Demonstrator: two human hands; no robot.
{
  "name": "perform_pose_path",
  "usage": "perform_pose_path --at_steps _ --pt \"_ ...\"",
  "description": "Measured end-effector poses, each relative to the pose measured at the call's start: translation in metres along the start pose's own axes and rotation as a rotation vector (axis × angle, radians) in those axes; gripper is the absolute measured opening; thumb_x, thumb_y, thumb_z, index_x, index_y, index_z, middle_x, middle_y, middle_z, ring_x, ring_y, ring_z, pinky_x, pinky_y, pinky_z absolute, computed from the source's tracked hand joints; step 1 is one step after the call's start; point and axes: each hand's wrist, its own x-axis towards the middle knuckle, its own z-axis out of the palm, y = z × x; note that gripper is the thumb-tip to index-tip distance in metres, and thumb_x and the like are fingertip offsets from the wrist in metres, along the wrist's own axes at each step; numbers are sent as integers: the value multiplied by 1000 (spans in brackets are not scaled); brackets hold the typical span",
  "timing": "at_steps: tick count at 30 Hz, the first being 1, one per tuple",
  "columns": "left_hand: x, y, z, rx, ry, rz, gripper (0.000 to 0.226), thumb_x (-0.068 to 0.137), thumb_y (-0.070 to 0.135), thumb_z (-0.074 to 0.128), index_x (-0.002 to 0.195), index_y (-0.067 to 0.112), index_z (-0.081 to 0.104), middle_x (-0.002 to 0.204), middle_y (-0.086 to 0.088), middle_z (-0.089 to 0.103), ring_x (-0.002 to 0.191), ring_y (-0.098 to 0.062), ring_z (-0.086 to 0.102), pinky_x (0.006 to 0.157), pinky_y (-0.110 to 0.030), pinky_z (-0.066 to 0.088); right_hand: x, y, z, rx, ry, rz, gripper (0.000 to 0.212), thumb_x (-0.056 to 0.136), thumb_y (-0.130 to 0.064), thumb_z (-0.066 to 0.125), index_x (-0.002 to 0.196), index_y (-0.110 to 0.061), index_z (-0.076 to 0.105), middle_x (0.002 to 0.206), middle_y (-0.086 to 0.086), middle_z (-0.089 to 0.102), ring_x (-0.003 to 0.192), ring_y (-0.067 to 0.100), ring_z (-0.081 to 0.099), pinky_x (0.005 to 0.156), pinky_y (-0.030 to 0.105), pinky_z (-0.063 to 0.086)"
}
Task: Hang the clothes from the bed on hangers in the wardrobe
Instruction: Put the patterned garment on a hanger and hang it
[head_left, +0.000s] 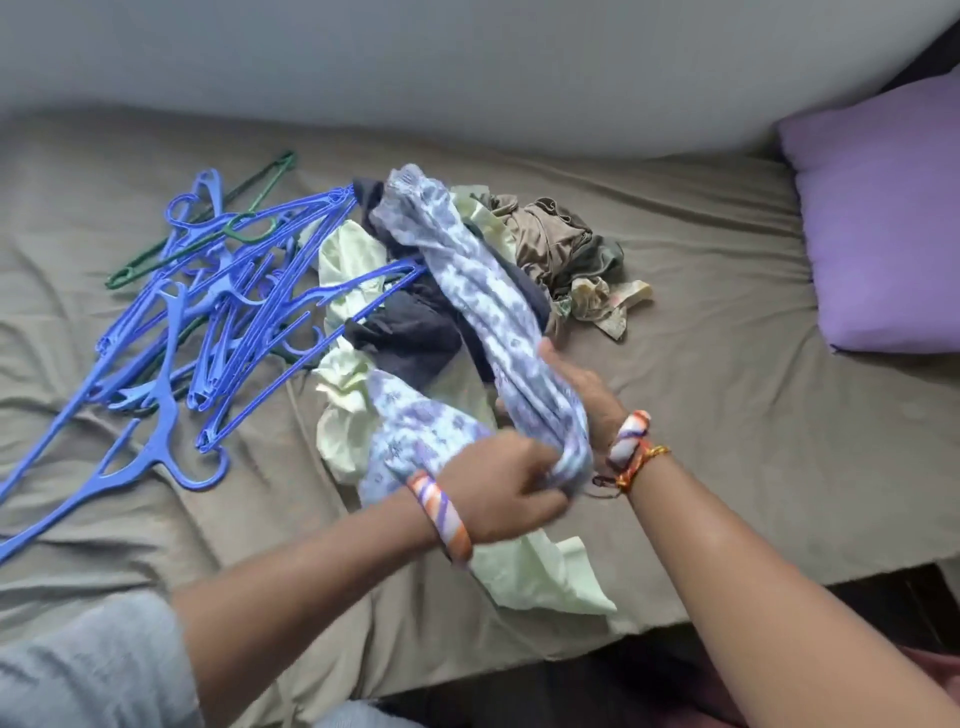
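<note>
We have the lilac-and-white printed garment (467, 270) in both hands, lifted partly clear of the clothes pile (415, 322) in the middle of the bed (701, 415). The left hand (498, 493) pinches a bunched fold at the near end, fingers curled into the cloth; the right hand (576, 395) wraps around the twisted middle, grip clamped on the same garment. Neither hand is free for a hanger yet.

To do this step well, we judge it best to find the neckline or waistband first, shake the twist out, and hold the piece by its two upper corners so that it falls flat. Only then does it make sense to reach for one of the blue hangers (218, 312), which lie tangled just beside the pile on its left side, hooks and arms interlocked with a couple of green hangers (208, 228). Pulling one out by its hook may drag the others along, so lifting from the top of the heap looks safer.

The printed cloth looks thin and soft, roped into a long twist with a gathered edge at the far end. Beneath it lie a pale green garment (343, 415), a dark navy piece (410, 332) and a crumpled olive-brown one (561, 234), all limp. The hangers are rigid moulded plastic, slim and angular. The bedsheet is taupe and creased; a lilac pillow (883, 218) sits at the right.
</note>
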Motion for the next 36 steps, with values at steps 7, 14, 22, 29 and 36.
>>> perform_pose_path --at_steps 7,14,22,29,36 --pt "-43 -26 31 -776 -251 -618 29 87 56 50 97 32 64 94 7 63 74 -5 54 59 -18 44 -42 31 -14 -271 48 94 14 89 -3 50 78 0 58 59 15 54 30 10 45 33 15 35" --pt "-68 -65 35 -1779 608 -889 90 86 69 36 145 2 20 142 -28 35 125 -38 44 89 -44 43 -121 58 -39 -470 -294 192 9 69 -12 63 69 -4 60 57 6 63 43 10 56 43 18 47" --pt "-66 29 80 -1459 291 -685 27 89 27 51 95 3 61 67 -13 70 71 -27 65 72 -33 51 -193 148 -87 -989 -261 103 57 62 -32 80 108 -3 63 105 4 68 95 15 63 93 39 51" --pt "-133 101 131 -969 -227 -173 53 74 17 67 124 3 56 118 -23 59 99 -32 59 89 -39 49 -262 142 -91 5 0 -443 80 44 -44 90 114 -15 62 101 3 71 91 20 68 79 39 56" --pt "-135 159 115 -536 204 -87 40 71 34 76 99 8 65 84 3 66 75 -3 63 56 -6 44 -304 132 -77 -123 208 -716 53 63 -1 72 114 5 61 108 24 65 91 29 63 85 46 52"
